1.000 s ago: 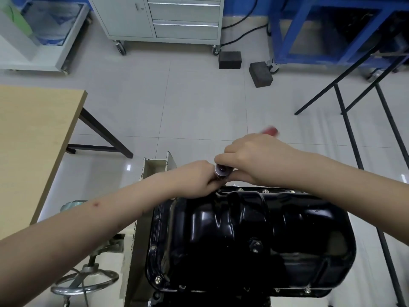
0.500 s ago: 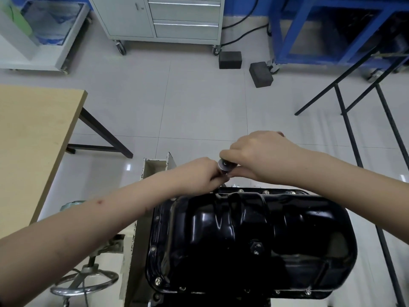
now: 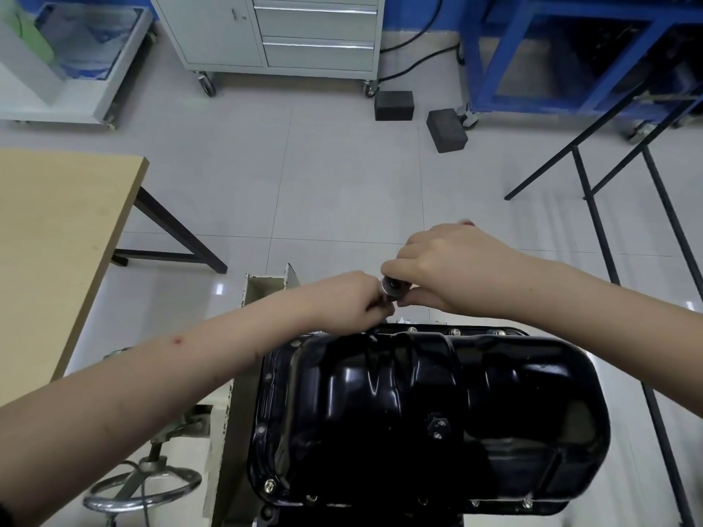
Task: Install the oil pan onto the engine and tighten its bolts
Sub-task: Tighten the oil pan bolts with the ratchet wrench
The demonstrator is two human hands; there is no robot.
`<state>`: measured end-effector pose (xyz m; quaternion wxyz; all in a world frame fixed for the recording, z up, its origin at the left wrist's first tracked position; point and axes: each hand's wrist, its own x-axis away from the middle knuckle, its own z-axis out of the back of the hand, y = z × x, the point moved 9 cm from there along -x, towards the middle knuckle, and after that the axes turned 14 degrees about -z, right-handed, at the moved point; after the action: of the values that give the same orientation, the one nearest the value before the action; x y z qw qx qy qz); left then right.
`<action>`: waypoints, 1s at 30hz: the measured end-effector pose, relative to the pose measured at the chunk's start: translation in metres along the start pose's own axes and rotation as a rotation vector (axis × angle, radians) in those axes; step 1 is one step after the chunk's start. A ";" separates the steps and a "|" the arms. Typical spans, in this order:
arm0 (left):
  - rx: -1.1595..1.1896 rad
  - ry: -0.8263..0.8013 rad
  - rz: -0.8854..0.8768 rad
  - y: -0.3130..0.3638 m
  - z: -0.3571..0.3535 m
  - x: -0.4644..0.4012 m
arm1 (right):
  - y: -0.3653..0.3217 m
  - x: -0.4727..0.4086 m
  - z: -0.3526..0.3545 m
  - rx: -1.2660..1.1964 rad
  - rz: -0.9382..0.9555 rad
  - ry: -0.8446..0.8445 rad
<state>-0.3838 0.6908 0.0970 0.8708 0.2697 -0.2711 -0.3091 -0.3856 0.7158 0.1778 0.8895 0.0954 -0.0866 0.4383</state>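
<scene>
The glossy black oil pan [image 3: 426,412] sits on the engine, with bolts visible round its flange. Over the pan's far-left edge, my right hand [image 3: 452,271] grips a ratchet wrench [image 3: 393,287]; only its round metal head and a red handle tip beyond my knuckles show. My left hand [image 3: 353,302] pinches the socket part just under the ratchet head. The bolt beneath my hands is hidden.
A wooden table [image 3: 57,241] stands at the left. The engine stand's handwheel [image 3: 140,488] is at lower left. Two dark blocks [image 3: 445,129] lie on the tiled floor ahead, near a grey drawer cabinet [image 3: 289,32] and a blue frame [image 3: 570,51]. Black rails [image 3: 593,207] run along the right.
My right hand has swung the ratchet handle slightly back and forth over the far edge of the pan. My left hand has stayed at the socket.
</scene>
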 end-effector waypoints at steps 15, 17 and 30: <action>-0.046 0.015 0.004 0.001 -0.004 0.004 | -0.006 0.001 0.002 -0.020 0.025 0.012; -0.021 -0.042 -0.018 0.003 -0.008 0.004 | -0.011 0.003 0.003 -0.003 0.104 0.011; 0.051 0.088 0.034 -0.001 -0.002 0.008 | -0.008 -0.002 0.000 -0.004 0.035 0.030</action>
<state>-0.3780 0.6849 0.0974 0.8798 0.3006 -0.2448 -0.2751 -0.3802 0.7093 0.1764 0.8830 0.0855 -0.0758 0.4552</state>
